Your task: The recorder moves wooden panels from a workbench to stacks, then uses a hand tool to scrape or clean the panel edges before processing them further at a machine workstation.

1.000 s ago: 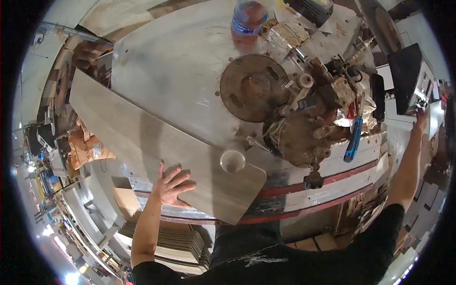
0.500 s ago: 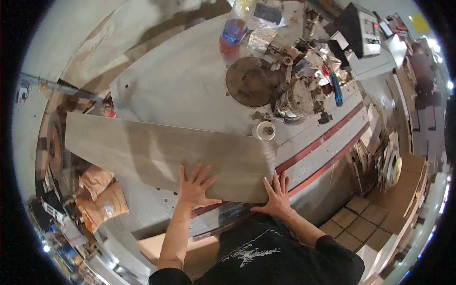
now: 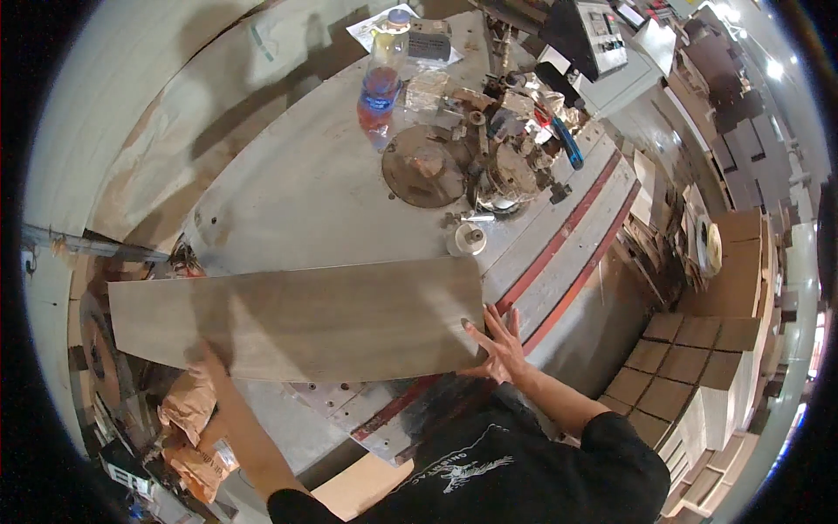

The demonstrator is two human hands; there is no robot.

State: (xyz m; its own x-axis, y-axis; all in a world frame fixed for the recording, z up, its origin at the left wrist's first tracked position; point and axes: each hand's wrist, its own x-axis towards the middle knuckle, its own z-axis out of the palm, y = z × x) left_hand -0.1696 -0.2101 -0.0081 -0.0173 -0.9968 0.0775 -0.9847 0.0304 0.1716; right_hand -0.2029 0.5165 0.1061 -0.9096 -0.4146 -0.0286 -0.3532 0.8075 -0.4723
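A long, flat grey-brown sheet (image 3: 349,319) lies across the near side of the worktable, its left end reaching past the table's edge. At its right end, my right hand (image 3: 499,349) has its fingers spread and touches the edge near the corner. My left hand (image 3: 209,362) is at the sheet's near edge toward the left end. Its fingers are dim and blurred against the sheet, so their grip does not show clearly. Just beyond the sheet's far right corner stands a small white round container (image 3: 466,239).
Farther back on the grey table (image 3: 305,192) are a round rusty plate (image 3: 425,168), a machine assembly (image 3: 511,175), a blue-handled tool (image 3: 568,144) and a bottle of reddish liquid (image 3: 378,96). Brown paper bags (image 3: 188,406) lie at left; stacked cardboard boxes (image 3: 672,367) stand at right.
My left hand has slid left from the sheet's middle to its near left edge. The sheet has turned slightly, its left end coming nearer. My right hand stays at the right end; the view has shifted.
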